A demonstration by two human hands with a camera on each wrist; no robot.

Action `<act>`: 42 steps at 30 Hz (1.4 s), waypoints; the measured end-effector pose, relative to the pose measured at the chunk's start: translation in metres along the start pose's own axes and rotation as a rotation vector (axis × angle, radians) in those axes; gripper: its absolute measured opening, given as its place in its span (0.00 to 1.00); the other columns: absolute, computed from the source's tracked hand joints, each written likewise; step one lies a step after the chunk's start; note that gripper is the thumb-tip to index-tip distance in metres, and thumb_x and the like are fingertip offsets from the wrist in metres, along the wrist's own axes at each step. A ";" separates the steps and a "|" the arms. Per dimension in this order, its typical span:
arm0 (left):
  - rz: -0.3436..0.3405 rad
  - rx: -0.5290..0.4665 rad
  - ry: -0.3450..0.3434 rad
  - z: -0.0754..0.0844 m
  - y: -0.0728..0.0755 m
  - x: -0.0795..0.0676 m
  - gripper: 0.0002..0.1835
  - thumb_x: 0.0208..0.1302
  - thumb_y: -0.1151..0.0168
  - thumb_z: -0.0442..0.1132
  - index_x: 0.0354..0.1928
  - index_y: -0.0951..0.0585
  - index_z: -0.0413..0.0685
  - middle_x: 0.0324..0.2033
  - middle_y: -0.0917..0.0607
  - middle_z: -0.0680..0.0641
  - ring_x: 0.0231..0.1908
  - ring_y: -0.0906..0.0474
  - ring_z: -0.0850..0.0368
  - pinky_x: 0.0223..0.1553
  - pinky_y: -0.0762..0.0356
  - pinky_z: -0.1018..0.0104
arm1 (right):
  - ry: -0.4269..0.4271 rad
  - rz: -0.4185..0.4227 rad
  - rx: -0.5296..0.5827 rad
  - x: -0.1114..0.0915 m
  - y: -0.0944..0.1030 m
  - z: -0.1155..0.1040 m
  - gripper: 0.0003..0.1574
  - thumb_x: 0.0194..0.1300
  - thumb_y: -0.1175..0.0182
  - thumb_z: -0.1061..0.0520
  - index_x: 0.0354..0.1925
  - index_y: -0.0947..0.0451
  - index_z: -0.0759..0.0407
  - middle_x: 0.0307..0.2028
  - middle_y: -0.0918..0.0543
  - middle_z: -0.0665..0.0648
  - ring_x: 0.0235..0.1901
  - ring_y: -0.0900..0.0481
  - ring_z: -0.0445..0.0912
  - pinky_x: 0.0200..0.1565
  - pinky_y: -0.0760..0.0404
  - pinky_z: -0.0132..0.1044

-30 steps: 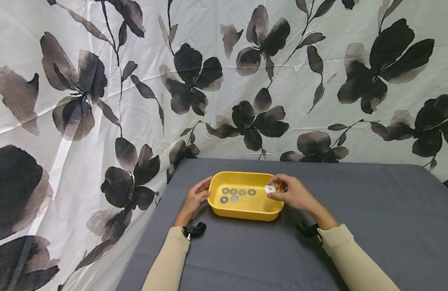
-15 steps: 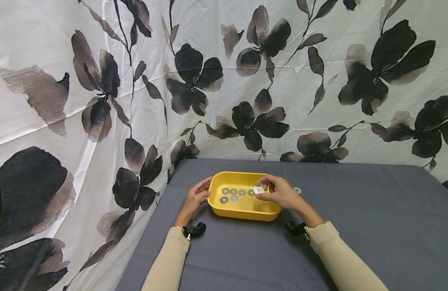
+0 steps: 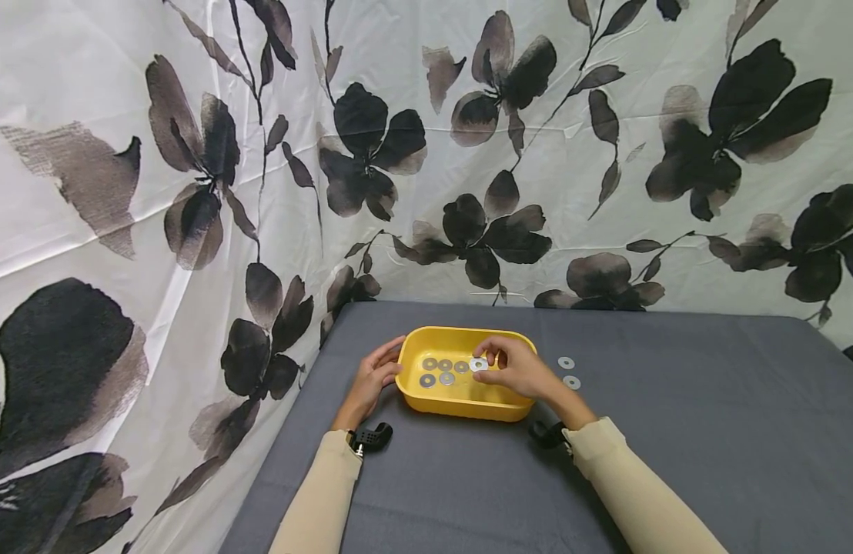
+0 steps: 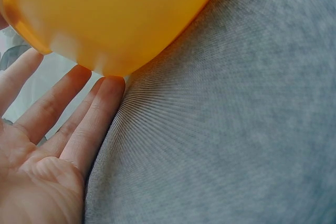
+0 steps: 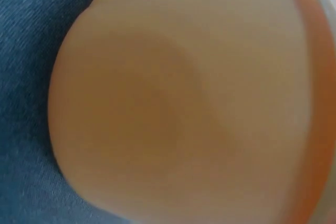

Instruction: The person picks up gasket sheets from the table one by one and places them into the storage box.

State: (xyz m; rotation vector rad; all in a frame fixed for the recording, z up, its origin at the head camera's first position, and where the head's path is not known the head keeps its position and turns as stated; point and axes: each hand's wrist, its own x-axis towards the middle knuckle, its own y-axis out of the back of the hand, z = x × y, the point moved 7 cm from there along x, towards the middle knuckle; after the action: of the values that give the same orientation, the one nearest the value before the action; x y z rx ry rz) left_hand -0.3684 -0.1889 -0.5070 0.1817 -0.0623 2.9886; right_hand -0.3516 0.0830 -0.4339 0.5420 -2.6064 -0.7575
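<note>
A yellow plastic tray (image 3: 461,408) stands on the table. Inside it lie several flat metal washers in two rows, such as the washer (image 3: 427,380) at the lower left. My right hand (image 3: 516,369) reaches in over the right end and pinches a bright washer (image 3: 478,364) between thumb and fingers, low over the upper row. Whether it touches the tray floor cannot be told. My left hand (image 3: 371,385) is at the tray's left end. In the left wrist view its fingers (image 4: 89,135) extend nearly straight against the tray's outer wall (image 4: 131,14). The right wrist view shows mostly blurred tray wall (image 5: 178,103).
Two more washers lie on the grey cloth right of the tray, a farther washer (image 3: 566,362) and a nearer washer (image 3: 571,382). The grey table covering (image 3: 710,415) spreads to the right. A floral curtain (image 3: 607,154) hangs behind and to the left.
The right hand has moved left over the tray with its pinched washer, over the right end of the upper row. Two washers on the cloth have come into view. The left hand stays put.
</note>
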 end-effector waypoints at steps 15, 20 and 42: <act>-0.011 0.005 0.011 0.002 0.000 -0.001 0.31 0.66 0.41 0.32 0.72 0.27 0.51 0.67 0.23 0.35 0.66 0.25 0.37 0.50 0.16 0.65 | -0.030 -0.001 -0.036 0.012 -0.020 0.000 0.17 0.57 0.25 0.60 0.44 0.18 0.60 0.31 0.24 0.57 0.25 0.31 0.44 0.29 0.32 0.31; -0.006 0.007 0.004 0.001 0.000 -0.003 0.31 0.67 0.42 0.31 0.72 0.27 0.51 0.67 0.23 0.35 0.65 0.25 0.38 0.50 0.16 0.66 | -0.069 -0.007 -0.031 0.013 -0.026 0.003 0.16 0.57 0.25 0.60 0.43 0.18 0.59 0.30 0.25 0.53 0.26 0.31 0.45 0.28 0.33 0.31; 0.010 0.022 0.016 0.001 0.000 -0.006 0.30 0.67 0.41 0.31 0.71 0.25 0.55 0.66 0.22 0.38 0.64 0.22 0.42 0.51 0.16 0.64 | -0.154 -0.116 -0.084 0.019 -0.038 0.018 0.15 0.59 0.26 0.60 0.44 0.18 0.59 0.30 0.24 0.55 0.31 0.28 0.47 0.34 0.31 0.37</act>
State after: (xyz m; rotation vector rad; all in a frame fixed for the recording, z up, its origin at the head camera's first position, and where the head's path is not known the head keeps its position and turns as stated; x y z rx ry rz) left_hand -0.3624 -0.1897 -0.5072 0.1602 -0.0282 3.0012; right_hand -0.3660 0.0523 -0.4657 0.6381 -2.6863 -0.9776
